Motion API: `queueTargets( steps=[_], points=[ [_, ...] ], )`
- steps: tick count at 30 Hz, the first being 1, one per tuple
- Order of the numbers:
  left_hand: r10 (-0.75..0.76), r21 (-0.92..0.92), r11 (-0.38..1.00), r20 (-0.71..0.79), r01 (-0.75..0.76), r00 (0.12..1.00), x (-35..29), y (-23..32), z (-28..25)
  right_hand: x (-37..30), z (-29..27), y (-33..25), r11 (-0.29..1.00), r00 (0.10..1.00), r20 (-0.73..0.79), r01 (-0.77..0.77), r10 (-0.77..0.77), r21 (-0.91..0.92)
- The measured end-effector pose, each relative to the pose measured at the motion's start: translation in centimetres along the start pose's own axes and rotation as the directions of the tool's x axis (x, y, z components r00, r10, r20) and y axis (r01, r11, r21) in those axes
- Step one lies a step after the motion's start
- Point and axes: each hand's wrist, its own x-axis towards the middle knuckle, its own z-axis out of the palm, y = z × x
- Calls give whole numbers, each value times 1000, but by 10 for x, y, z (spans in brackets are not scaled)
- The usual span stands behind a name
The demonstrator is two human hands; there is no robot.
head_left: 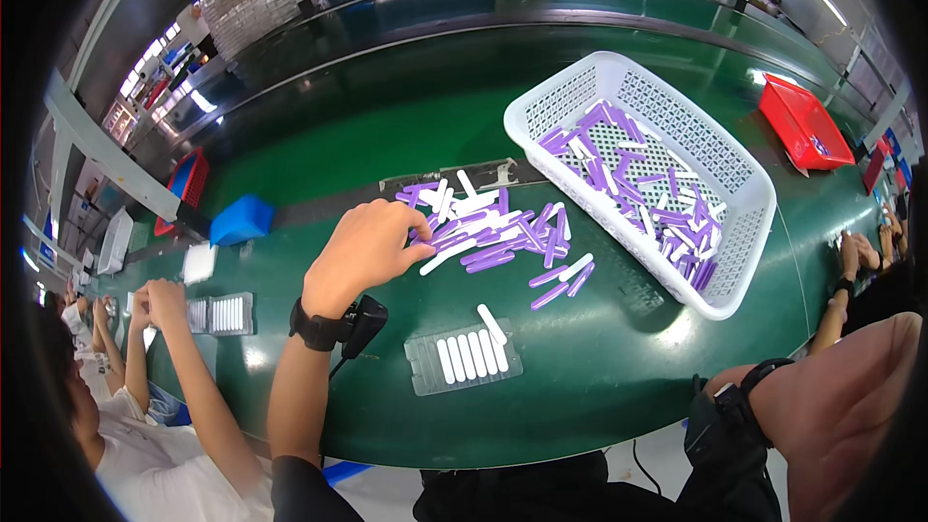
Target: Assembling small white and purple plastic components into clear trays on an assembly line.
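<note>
Head view, nearest first: a bare right arm [836,406] with a black wrist strap [764,374] comes in past the near right edge of a glossy green counter [619,396]; its hand cannot be made out, so how open it is and whether it holds anything cannot be told. Close to the counter's near edge lies a shallow clear plastic tray [425,377] carrying a row of slim white rounded sticks [466,358], with one more white stick [492,325] aslant over its far right part. Beyond the tray, the left hand [365,246] reaches to the left edge of a loose pile of purple and white sticks [491,232], half closed, thumb and forefinger curved toward each other; whether they grip a stick cannot be told. Toward the counter's left end, a co-worker's hands [162,304] are beside another clear tray of white sticks [230,314]. Right of the pile stands a white perforated plastic basket [744,271], with more purple and white sticks across its floor. Farther off are a blue plastic bin [242,219] to the left and a bright red plastic tray [807,121] toward the right end.
</note>
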Motion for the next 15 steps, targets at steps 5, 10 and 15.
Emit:
queueTargets(
  steps=[5, 10, 15],
  points=[
    [-43, -158, 986, 19, 46, 999, 3, -8, 23, -13, -43, 2, 991, 987, 83, -135, 135, -6],
    [-98, -235, 959, 255, 160, 962, 4, -6, 12, -24, -38, 10, 967, 953, 165, -255, 255, -18],
    [-1, -406, 909, 230, 97, 973, 4, -8, 6, -18, 22, 26, 932, 894, 263, -354, 362, -80]
  ],
)
